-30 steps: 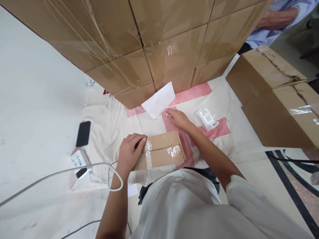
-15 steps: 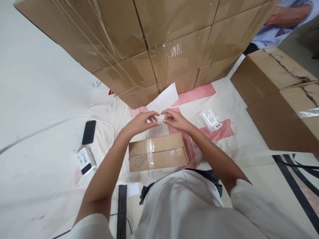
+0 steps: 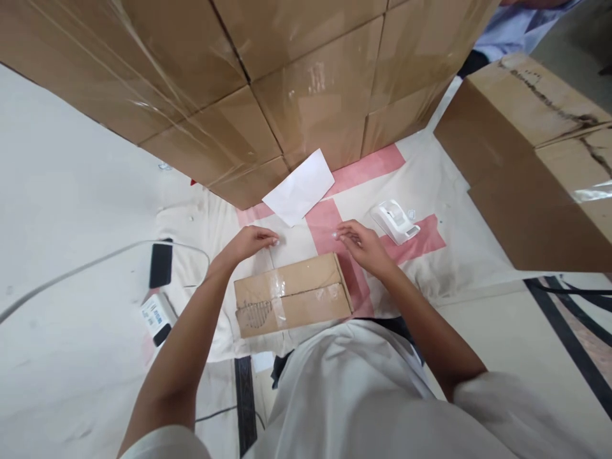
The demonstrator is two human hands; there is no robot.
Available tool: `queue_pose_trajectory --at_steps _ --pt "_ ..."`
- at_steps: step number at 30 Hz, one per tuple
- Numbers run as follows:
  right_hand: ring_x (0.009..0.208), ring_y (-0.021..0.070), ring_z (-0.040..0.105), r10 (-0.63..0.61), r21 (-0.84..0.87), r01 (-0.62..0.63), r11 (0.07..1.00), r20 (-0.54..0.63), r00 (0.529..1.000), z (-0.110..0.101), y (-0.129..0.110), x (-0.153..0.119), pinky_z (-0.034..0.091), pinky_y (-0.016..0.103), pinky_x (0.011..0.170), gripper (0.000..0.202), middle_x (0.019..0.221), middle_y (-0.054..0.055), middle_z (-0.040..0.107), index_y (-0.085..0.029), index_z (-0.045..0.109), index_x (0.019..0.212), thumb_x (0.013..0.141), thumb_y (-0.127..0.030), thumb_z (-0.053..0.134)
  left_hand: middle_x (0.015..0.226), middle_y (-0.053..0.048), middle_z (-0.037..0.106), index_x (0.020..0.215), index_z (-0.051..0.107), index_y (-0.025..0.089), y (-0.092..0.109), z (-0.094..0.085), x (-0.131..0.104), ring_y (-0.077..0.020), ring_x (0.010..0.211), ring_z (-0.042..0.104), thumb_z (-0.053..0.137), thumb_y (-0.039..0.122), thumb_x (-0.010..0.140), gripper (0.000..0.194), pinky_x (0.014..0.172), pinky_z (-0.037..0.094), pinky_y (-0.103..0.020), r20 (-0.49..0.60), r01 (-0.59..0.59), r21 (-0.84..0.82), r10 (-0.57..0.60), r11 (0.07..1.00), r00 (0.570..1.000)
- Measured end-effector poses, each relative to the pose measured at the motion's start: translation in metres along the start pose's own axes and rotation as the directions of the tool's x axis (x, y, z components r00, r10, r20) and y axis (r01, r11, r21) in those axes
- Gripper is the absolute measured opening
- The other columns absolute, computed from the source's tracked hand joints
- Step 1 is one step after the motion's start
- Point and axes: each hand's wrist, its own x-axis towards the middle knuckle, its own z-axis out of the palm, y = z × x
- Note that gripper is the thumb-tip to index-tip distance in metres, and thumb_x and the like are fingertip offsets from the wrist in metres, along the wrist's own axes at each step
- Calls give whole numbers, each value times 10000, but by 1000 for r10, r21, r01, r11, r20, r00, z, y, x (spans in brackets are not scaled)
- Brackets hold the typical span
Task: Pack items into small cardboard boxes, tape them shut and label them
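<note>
My left hand [image 3: 253, 242] and my right hand [image 3: 361, 242] are apart above the cloth, each pinched closed. Small shiny ends show at both sets of fingertips, apparently of one strip of clear tape [image 3: 335, 235] stretched between them; its middle is barely visible. Just below lies a small cardboard box [image 3: 306, 296], taped across its top. Beyond my hands, a white sheet of paper [image 3: 301, 186] rests against the stacked boxes. A white tape dispenser [image 3: 394, 221] stands to the right of my right hand.
Shrink-wrapped cardboard boxes [image 3: 315, 95] form a wall ahead. A large carton [image 3: 535, 204] stands at right, with a person's light blue sleeve [image 3: 516, 32] behind. At left are a black phone [image 3: 161, 264], a small white device [image 3: 157, 317] and a white cable [image 3: 95, 264].
My hands have moved apart, left hand to the left and right hand to the right, drawing the clear strip out between them. The view has shifted slightly.
</note>
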Motion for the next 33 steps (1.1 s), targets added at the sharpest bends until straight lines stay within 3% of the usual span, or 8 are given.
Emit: queue_pose_trajectory --at_steps 8,11,15,19,23,25,29,33 --pt "844 174 684 18 -77 -40 996 -262 965 -8 1 -72 525 306 745 126 982 46 723 -215 664 1064 1012 -243 553 856 -39 691 1132 775 216 -38 43 -22 -160 722 589 715 569 811 481 735 500 -307 -245 46 17 -40 999 969" --pt "923 204 658 -72 -338 14 941 -160 984 -11 2 -53 506 341 813 212 1020 68 711 -197 700 1092 998 -151 516 870 -16 690 1279 678 208 -46 54 -27 -127 661 559 738 541 798 588 673 473 -272 -337 85 -16 -85 996 938" --pt "1036 279 565 -54 -700 96 708 81 995 -5 1 -10 445 368 777 270 1127 136 645 -185 743 1119 974 -112 527 843 23 617 1286 619 218 -50 57 -36 -86 586 487 766 495 779 596 591 409 -230 -490 111 -51 -122 992 863" --pt "1064 303 495 -26 -778 270 568 310 950 5 6 23 393 377 788 250 1153 166 598 -150 740 1005 910 -35 540 758 61 504 1229 615 207 -48 49 -52 -65 532 419 754 483 789 538 532 337 -211 -622 102 -90 -135 991 771" --pt "1044 294 499 -66 -725 353 592 393 917 4 11 35 381 374 799 258 1134 169 604 -124 695 965 836 31 535 712 69 503 1203 627 187 -43 46 -69 -59 511 402 771 454 785 517 502 293 -209 -667 71 -133 -142 989 731" --pt "1024 273 516 -102 -640 318 700 351 931 -2 9 32 394 368 824 224 1092 154 621 -128 662 929 852 23 516 691 70 505 1180 639 187 -39 48 -77 -60 511 403 777 450 787 493 504 294 -211 -678 52 -162 -149 985 720" --pt "841 193 548 -34 -136 65 989 216 976 -17 -1 4 431 317 778 85 894 47 621 -182 589 881 947 -163 538 683 60 515 1115 666 193 -29 53 -95 -74 564 451 786 464 793 438 552 356 -215 -714 8 -239 -182 971 676" --pt "801 155 554 100 255 -202 946 360 928 -26 -5 -36 440 287 755 110 891 14 612 -190 582 910 972 -276 551 666 59 492 1073 675 201 -22 54 -115 -80 538 430 788 532 787 452 511 336 -223 -724 -24 -345 -250 938 644"
